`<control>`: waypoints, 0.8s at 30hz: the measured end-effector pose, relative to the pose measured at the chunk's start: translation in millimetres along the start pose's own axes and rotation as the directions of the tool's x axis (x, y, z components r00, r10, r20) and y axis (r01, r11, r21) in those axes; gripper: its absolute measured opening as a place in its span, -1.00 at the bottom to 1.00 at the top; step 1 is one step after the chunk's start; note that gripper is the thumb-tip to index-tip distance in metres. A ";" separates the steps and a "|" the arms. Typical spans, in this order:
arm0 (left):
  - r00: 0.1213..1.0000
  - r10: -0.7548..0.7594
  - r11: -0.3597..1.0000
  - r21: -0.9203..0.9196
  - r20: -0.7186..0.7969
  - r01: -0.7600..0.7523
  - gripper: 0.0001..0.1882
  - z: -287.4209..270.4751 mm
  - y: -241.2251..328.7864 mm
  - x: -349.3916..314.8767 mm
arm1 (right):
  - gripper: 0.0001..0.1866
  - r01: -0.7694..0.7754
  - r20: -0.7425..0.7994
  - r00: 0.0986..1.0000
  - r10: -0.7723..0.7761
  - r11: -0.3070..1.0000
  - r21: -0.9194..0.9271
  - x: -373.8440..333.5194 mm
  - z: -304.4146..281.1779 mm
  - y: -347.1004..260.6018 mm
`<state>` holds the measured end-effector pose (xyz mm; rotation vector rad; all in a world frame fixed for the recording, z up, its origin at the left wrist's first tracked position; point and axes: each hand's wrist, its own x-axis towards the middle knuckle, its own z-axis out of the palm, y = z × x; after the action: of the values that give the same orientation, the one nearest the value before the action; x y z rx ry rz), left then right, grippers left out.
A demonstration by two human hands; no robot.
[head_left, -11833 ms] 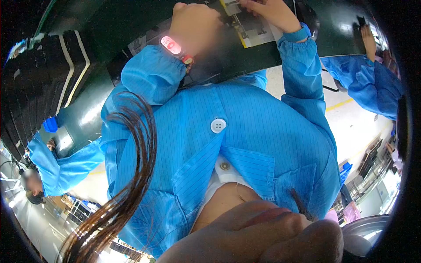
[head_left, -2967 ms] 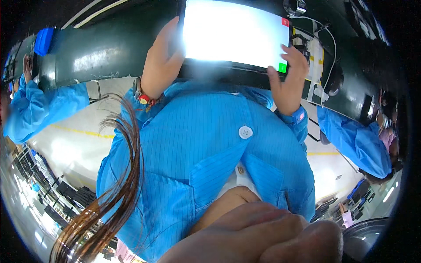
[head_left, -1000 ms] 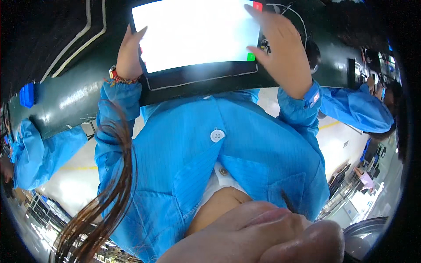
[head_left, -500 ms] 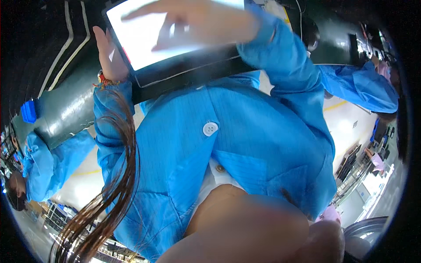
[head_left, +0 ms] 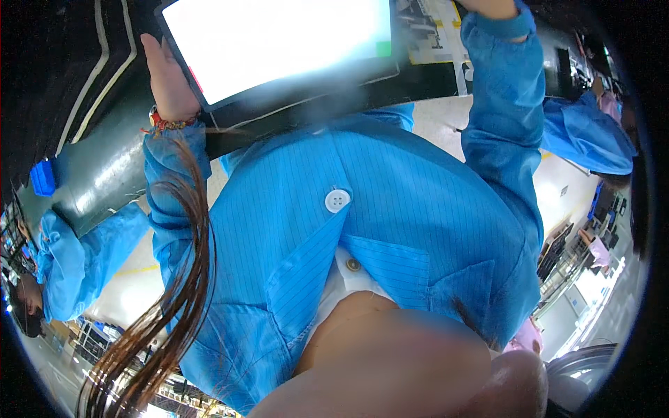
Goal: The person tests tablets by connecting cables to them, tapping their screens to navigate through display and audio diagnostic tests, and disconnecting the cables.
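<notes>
A flat tablet-like screen (head_left: pixel 279 52) with a dark frame glows white at the top of the head view, tilted up on its left side. Small red and green patches show near its lower corners. My left hand (head_left: pixel 171 83) holds the screen's left edge. Its thumb side sticks out beside the frame, and the other fingers are partly hidden behind it. Only the wrist end of my right hand (head_left: pixel 493 7) shows at the upper edge, right of the screen; its fingers are out of the picture. A printed sheet (head_left: pixel 428 38) lies between that hand and the screen.
A dark green work surface (head_left: pixel 104 188) runs across, with a small blue bin (head_left: pixel 43 178) at the far left. Co-workers in blue sit at the left (head_left: pixel 90 258) and right (head_left: pixel 585 136). Two pale strips (head_left: pixel 104 76) run down at the upper left.
My right hand has moved from over the screen to the upper right, largely out of view, so the screen's face is uncovered. My left hand stays at the left edge.
</notes>
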<state>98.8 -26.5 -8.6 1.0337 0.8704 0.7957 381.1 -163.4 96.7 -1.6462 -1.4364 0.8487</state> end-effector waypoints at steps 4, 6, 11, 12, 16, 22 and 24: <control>0.999 0.052 0.999 -0.013 -0.007 -0.052 -0.21 -0.8 -11.1 13.0 | -0.82 0.073 -0.150 0.980 -0.128 0.941 -0.330 -31.3 24.7 -4.2; 1.000 0.024 0.999 -0.047 -0.020 -0.025 -0.34 0.4 -8.4 12.2 | -0.80 0.258 -0.069 0.931 -0.359 0.779 -0.571 -46.1 40.5 9.0; 0.997 -0.016 0.999 -0.051 -0.070 0.012 -0.38 0.7 -0.1 0.7 | -0.86 0.384 0.135 0.911 -0.389 0.685 -0.619 -67.6 67.9 23.5; 0.999 0.017 0.998 -0.059 -0.035 -0.019 -0.41 -8.1 -5.4 3.2 | -0.87 0.426 0.097 0.878 -0.469 0.671 -0.606 -71.0 69.5 29.0; 0.997 0.032 0.999 -0.021 0.065 -0.031 -0.45 -18.7 -9.7 7.8 | -0.87 0.389 -0.008 0.821 -0.571 0.569 -0.724 -72.9 64.4 34.6; 0.954 0.024 0.988 0.141 0.298 -0.069 -0.29 -54.6 -26.4 34.0 | -0.81 0.137 -0.170 0.842 -0.511 0.509 -0.850 -63.6 60.2 31.3; 0.924 0.033 0.972 0.203 0.380 -0.118 -0.23 -71.7 -38.5 53.0 | -0.78 -0.018 -0.288 0.799 -0.528 0.457 -0.889 -55.5 61.1 32.8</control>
<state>63.7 34.9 -75.1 1.3732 0.6000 0.5440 335.6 -212.6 38.4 -2.0077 -1.7247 -0.6989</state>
